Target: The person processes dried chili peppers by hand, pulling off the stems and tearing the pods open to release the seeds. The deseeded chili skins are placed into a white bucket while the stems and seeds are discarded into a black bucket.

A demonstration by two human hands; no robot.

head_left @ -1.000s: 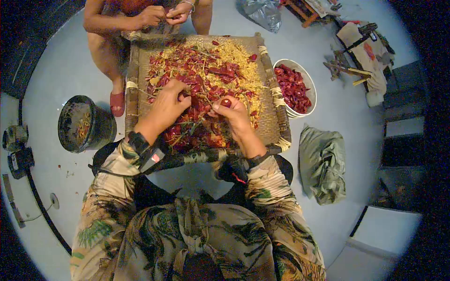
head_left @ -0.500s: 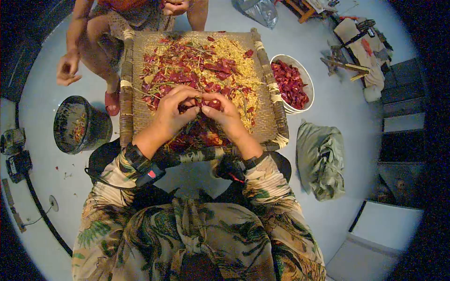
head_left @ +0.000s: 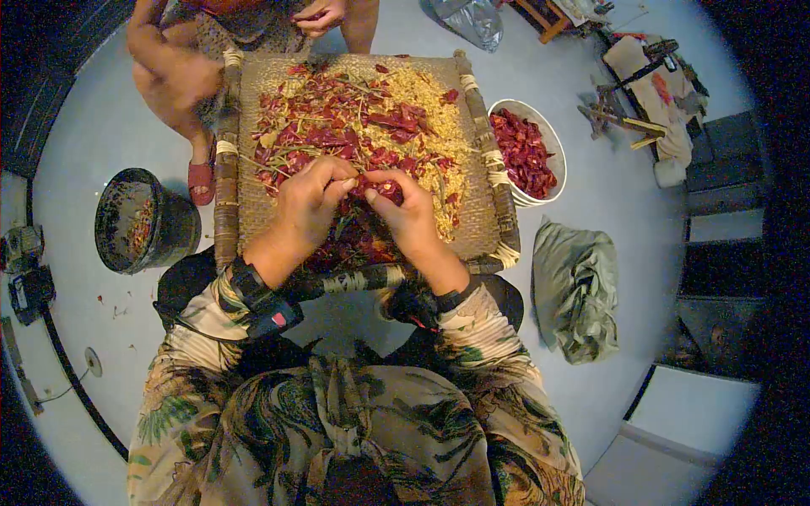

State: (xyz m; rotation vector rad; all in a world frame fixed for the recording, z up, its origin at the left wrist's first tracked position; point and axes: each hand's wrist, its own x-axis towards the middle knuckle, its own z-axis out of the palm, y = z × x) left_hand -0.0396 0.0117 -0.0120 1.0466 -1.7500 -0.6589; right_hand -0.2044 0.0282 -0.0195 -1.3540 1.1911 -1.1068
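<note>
Over the near half of a woven tray (head_left: 485,221), my two hands are close together at a dried red chili (head_left: 384,189). My right hand (head_left: 409,215) is closed on the pepper with thumb and fingers. At its left end, my left hand (head_left: 305,202) pinches with thumb and forefinger; a thin stem seems to be there, though the detail is small. Beneath and beyond them lie torn red chili pieces (head_left: 325,139), stems and a spread of yellow seeds (head_left: 434,97). More dark red chilies (head_left: 350,249) are heaped by the tray's near edge, partly under my wrists.
A white bucket (head_left: 550,181) of red chili pieces stands right of the tray. On the left is a black bucket (head_left: 173,240) with scraps inside. A grey-green sack (head_left: 578,291) lies on the floor at right. Another person (head_left: 177,72) sits across the tray, one arm blurred.
My left fingertips have drawn slightly left and up from the pepper, leaving more of it visible in my right hand. The other person's arm has swung from beside the leg toward the tray.
</note>
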